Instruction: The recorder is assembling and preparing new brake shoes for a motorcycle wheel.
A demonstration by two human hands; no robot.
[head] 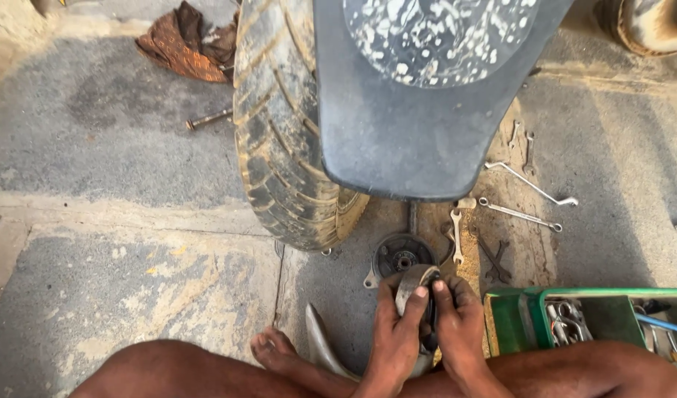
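Note:
My left hand (394,328) and my right hand (460,324) both grip a curved grey metal brake shoe (414,282), held upright between the fingers just above the ground. Right behind it lies a round dark brake plate (401,256) on the floor. A worn, dusty tyre (279,125) stands beyond, partly covered by a dark grey mudguard (405,125). Another curved metal piece (320,343) lies by my bare foot (276,350).
Several spanners (519,214) lie on the dusty concrete at right. A green toolbox (574,317) with tools sits at the lower right. A brown rag (187,44) and a long bolt (208,119) lie at the upper left.

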